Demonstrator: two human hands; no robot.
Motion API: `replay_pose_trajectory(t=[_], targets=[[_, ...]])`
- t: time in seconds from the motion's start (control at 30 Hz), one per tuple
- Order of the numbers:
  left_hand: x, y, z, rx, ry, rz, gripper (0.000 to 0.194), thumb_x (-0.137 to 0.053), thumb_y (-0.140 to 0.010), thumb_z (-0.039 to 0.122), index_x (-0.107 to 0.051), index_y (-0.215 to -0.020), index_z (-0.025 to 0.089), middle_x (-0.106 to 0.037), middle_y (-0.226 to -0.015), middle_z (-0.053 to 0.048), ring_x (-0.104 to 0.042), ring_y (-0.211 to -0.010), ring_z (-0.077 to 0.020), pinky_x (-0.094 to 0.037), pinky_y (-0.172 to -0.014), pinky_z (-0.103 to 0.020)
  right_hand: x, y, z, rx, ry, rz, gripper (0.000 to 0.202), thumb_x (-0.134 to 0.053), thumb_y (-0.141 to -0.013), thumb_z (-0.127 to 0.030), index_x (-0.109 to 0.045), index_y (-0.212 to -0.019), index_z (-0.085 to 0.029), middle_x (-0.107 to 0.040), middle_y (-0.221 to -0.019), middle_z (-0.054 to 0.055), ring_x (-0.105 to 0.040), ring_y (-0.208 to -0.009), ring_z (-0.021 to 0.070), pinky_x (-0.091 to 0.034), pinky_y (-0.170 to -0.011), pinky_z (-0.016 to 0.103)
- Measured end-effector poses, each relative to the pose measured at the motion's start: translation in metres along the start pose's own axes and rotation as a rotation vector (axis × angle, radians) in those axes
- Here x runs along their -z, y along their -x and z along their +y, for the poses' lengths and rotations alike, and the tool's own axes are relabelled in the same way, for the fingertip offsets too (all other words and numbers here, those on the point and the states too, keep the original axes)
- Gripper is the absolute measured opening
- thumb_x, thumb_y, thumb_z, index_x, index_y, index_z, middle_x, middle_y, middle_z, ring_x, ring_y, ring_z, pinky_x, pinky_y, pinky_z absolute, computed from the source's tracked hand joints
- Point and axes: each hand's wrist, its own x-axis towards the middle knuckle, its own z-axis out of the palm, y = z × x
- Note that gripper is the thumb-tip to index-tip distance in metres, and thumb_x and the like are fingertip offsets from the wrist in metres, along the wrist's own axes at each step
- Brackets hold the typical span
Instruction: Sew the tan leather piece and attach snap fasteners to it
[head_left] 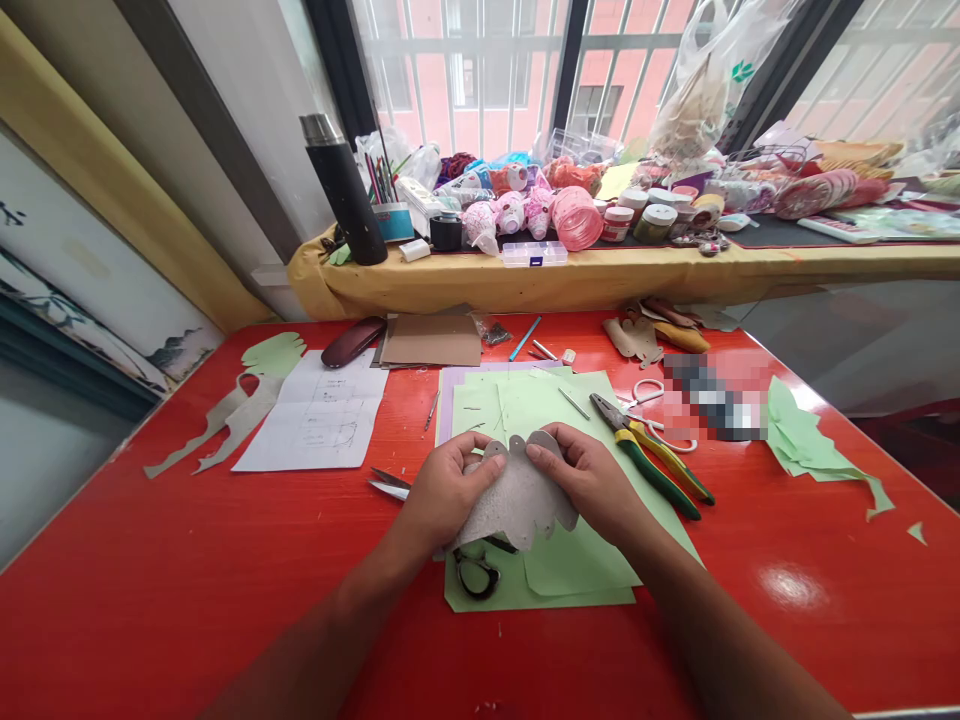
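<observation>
A grey cut-out piece [517, 497] with scalloped edges is held up between my two hands; it looks like leather or felt, which I cannot tell for sure. My left hand [448, 490] pinches its upper left side between thumb and fingers. On the upper right, my right hand [589, 478] grips a rounded lobe the same way. Small holes show near the top lobes. Beneath it lie green paper sheets [592, 560]. Black-handled scissors [476, 577] are partly hidden under the piece, their blades [390, 484] showing left of my left hand.
Pliers [652, 455] with green and yellow handles and white-handled scissors [649, 395] lie to the right. A drawn paper sheet [319, 415], a dark case [354, 342] and grey scraps [232, 420] are leftward. Jars, toys and a black flask [345, 195] line the sill.
</observation>
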Motion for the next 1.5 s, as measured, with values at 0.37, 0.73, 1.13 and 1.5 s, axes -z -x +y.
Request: replay_pose_trajectory(t=[0.37, 0.73, 1.13, 1.5], targets=[[0.0007, -0.0018, -0.0031, 0.003, 0.032, -0.053, 0.039, -0.080, -0.080, 0.046, -0.065, -0.102, 0.018, -0.074, -0.092, -0.005, -0.067, -0.073, -0.0175, -0.050, -0.062, -0.026, 0.0025, 0.0008, -0.0026, 0.006, -0.016, 0.004, 0.037, -0.069, -0.092, -0.058, -0.064, -0.091, -0.021, -0.056, -0.076, 0.000, -0.048, -0.064, 0.0147, -0.037, -0.051, 0.026], [0.0006, -0.0026, -0.0037, -0.013, 0.014, -0.046, 0.037, -0.078, -0.081, 0.047, -0.065, -0.099, 0.017, -0.068, -0.082, -0.001, -0.057, -0.065, -0.0128, -0.042, -0.057, -0.023, 0.0027, -0.0012, 0.0025, 0.020, 0.069, 0.000, 0.032, -0.069, -0.093, -0.053, -0.064, -0.090, -0.021, -0.057, -0.077, 0.000, -0.049, -0.068, 0.0155, -0.038, -0.056, 0.026], [0.0021, -0.0033, -0.0062, -0.087, -0.033, -0.018, 0.029, -0.075, -0.085, 0.042, -0.066, -0.098, 0.018, -0.066, -0.085, -0.001, -0.053, -0.069, -0.0123, -0.040, -0.060, -0.023, 0.0020, -0.0016, 0.0029, 0.030, 0.042, 0.002, 0.034, -0.070, -0.092, -0.054, -0.064, -0.089, -0.021, -0.057, -0.077, -0.001, -0.048, -0.068, 0.0156, -0.039, -0.057, 0.026], [0.0048, -0.0062, -0.0075, -0.074, 0.010, -0.029, 0.034, -0.075, -0.083, 0.047, -0.069, -0.097, 0.016, -0.070, -0.087, -0.003, -0.057, -0.073, -0.0148, -0.042, -0.064, -0.026, 0.0007, -0.0034, 0.0054, 0.017, -0.049, -0.021, 0.039, -0.074, -0.089, -0.058, -0.069, -0.094, -0.019, -0.060, -0.080, 0.002, -0.051, -0.071, 0.0167, -0.040, -0.059, 0.027]])
